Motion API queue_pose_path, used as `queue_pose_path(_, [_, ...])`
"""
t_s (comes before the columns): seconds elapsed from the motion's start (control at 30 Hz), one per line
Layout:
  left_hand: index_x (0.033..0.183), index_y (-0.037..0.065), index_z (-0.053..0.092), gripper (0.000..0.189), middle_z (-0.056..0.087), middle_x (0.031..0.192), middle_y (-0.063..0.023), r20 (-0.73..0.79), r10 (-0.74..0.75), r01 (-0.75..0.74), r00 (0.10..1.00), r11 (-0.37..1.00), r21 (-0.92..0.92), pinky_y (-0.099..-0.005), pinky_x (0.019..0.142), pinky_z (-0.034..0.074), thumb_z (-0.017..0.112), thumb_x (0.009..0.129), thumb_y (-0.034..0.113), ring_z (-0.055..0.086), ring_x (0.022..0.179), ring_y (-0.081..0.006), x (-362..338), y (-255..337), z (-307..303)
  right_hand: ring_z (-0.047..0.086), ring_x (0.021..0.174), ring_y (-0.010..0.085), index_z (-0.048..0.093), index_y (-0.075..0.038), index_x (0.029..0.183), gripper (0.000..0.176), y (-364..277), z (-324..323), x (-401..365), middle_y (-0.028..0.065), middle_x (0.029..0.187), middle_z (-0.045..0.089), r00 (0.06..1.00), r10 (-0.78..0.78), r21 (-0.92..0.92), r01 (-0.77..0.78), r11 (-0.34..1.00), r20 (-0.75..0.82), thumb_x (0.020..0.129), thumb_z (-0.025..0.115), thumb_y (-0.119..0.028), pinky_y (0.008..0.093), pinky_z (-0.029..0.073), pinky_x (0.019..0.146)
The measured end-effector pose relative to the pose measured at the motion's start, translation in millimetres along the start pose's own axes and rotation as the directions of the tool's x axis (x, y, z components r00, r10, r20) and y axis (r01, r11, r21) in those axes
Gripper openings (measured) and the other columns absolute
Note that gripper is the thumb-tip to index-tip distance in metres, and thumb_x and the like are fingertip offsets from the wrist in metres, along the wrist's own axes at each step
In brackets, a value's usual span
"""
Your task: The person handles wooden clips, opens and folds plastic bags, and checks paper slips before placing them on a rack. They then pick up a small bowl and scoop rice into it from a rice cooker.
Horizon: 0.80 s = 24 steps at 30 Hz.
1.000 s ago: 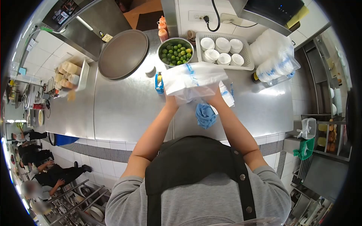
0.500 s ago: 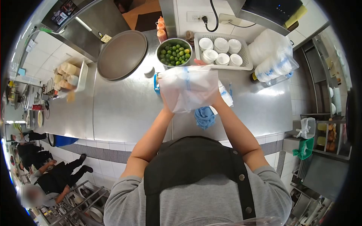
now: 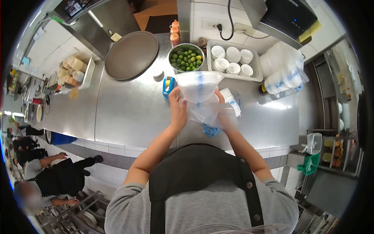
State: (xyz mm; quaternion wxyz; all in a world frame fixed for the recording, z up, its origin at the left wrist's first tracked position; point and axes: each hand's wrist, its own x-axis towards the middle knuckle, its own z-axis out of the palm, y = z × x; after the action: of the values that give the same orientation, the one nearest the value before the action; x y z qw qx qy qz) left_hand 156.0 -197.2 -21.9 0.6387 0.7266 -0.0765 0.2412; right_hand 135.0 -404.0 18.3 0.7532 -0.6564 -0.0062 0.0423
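Note:
A translucent plastic bag (image 3: 200, 87) with a blue printed strip is between my hands over the steel counter, its lower part creased and partly blurred. My left hand (image 3: 179, 111) grips the bag's left side, thumb towards me and fingers curled upward. On the right side, my right hand (image 3: 225, 113) holds the bag, partly seen through the plastic and smeared by motion. A blue tape dispenser (image 3: 168, 86) stands just left of my left hand. Under the bag's near edge lies a crumpled blue cloth (image 3: 211, 130). White printed packets (image 3: 230, 100) lie beside my right hand.
Behind the bag are a metal bowl of limes (image 3: 186, 58), orange sauce bottles (image 3: 174, 34) and a basket (image 3: 255, 74) of white cups. A round brown tray (image 3: 131, 56) lies at left. Stacked clear bags (image 3: 282, 66) stand right. Co-workers (image 3: 58, 175) are at far left.
The bag has shifted and no longer covers the tape dispenser. My left hand has come into view at its side, and my right hand has moved lower along it.

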Motion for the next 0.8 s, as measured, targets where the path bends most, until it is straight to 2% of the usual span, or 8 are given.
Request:
queue_pose_path(0.1, [0.146, 0.0, 0.03, 0.072, 0.042, 0.142, -0.018, 0.092, -0.186, 0.201, 0.978, 0.959, -0.202, -0.0386, 0.093, 0.048, 0.065, 0.098, 0.041, 0.059, 0.111, -0.0265, -50.5, 1.2, -20.1, 0.065, 0.107, 0.0233, 0.049, -0.003, 0.139, 0.053, 57.8, -26.2, -45.6, 0.0119, 0.123, 0.063, 0.851, 0.522, 0.405, -0.501, 0.765, 0.067, 0.093, 0.07, -0.018, 0.0356, 0.055, 0.09])
queue_pose_path(0.17, [0.147, 0.002, 0.029, 0.078, 0.043, 0.141, -0.0174, 0.273, -0.172, 0.239, 0.947, 0.942, -0.236, -0.0377, 0.091, 0.048, 0.07, 0.094, 0.042, 0.059, 0.108, -0.0249, -70.3, 18.5, -27.0, 0.066, 0.102, 0.0213, 0.051, -0.003, 0.135, 0.046, 33.0, -20.7, -58.8, 0.0113, 0.118, 0.065, 0.858, 0.491, 0.317, -0.512, 0.798, 0.15, 0.094, 0.068, -0.018, 0.0345, 0.055, 0.086])
queue_pose_path(0.3, [0.148, 0.005, 0.024, 0.091, 0.048, 0.13, -0.0165, 0.171, -0.037, 0.084, 0.985, 0.958, -0.275, -0.0372, 0.089, 0.049, 0.078, 0.087, 0.044, 0.059, 0.107, -0.0244, -62.1, 56.1, -13.2, 0.067, 0.093, 0.0163, 0.053, -0.005, 0.129, 0.04, 6.5, -9.7, -48.2, 0.0078, 0.107, 0.067, 0.946, 0.318, 0.09, -0.323, 0.942, 0.061, 0.094, 0.067, -0.016, 0.0296, 0.055, 0.081])
queue_pose_path(0.4, [0.14, 0.003, 0.039, 0.081, 0.057, 0.115, -0.0134, 0.193, 0.147, -0.143, 0.97, 0.989, -0.036, -0.036, 0.083, 0.051, 0.086, 0.08, 0.033, 0.063, 0.1, -0.0237, -37.9, 65.0, -8.1, 0.067, 0.091, 0.015, 0.057, -0.005, 0.122, 0.033, -21.1, -2.1, -30.6, 0.0078, 0.104, 0.069, 0.996, 0.07, -0.024, -0.069, 0.997, 0.061, 0.092, 0.069, -0.011, 0.0278, 0.053, 0.078])
queue_pose_path(0.5, [0.123, 0.001, 0.057, 0.058, 0.061, 0.104, -0.0141, 0.504, -0.011, -0.141, 0.864, 0.955, 0.262, -0.0363, 0.078, 0.053, 0.087, 0.078, 0.024, 0.066, 0.094, -0.0262, -23.9, 69.1, -11.5, 0.067, 0.081, 0.0132, 0.063, -0.003, 0.106, 0.02, -21.6, 0.3, -24.1, 0.0095, 0.095, 0.071, 0.919, -0.331, -0.49, 0.395, 0.777, 0.217, 0.089, 0.071, -0.008, 0.0272, 0.052, 0.072])
queue_pose_path(0.6, [0.112, 0.0, 0.062, 0.046, 0.065, 0.099, -0.014, 0.522, -0.257, 0.105, 0.813, 0.947, 0.303, -0.0375, 0.081, 0.054, 0.086, 0.077, 0.02, 0.067, 0.094, -0.0293, -38.2, 36.5, -10.1, 0.067, 0.071, 0.0151, 0.065, 0.001, 0.095, 0.013, 22.0, -8.0, -26.7, 0.0112, 0.083, 0.071, 0.984, 0.126, -0.39, -0.066, 0.918, 0.129, 0.086, 0.071, -0.006, 0.0292, 0.052, 0.068])
queue_pose_path(0.7, [0.111, 0.002, 0.063, 0.039, 0.067, 0.106, -0.0126, 0.508, -0.366, 0.264, 0.78, 0.928, 0.263, -0.0378, 0.08, 0.055, 0.08, 0.077, 0.008, 0.066, 0.089, -0.0286, -55.8, 14.7, -15.4, 0.065, 0.063, 0.0171, 0.065, 0.002, 0.092, 0.014, 41.0, -25.1, -33.5, 0.0091, 0.071, 0.068, 0.976, 0.187, -0.672, -0.066, 0.738, 0.111, 0.084, 0.073, -0.007, 0.0306, 0.052, 0.064])
queue_pose_path(0.8, [0.108, 0.002, 0.064, 0.035, 0.07, 0.107, -0.0122, 0.457, -0.229, 0.13, 0.859, 0.962, 0.239, -0.0376, 0.082, 0.054, 0.079, 0.077, 0.01, 0.067, 0.088, -0.0285, -59.6, 16.4, -23.7, 0.066, 0.082, 0.0199, 0.063, -0.003, 0.12, 0.041, 25.7, -27.3, -38.8, 0.015, 0.103, 0.068, 0.96, 0.214, -0.7, -0.028, 0.713, 0.179, 0.083, 0.077, -0.015, 0.0333, 0.053, 0.072])
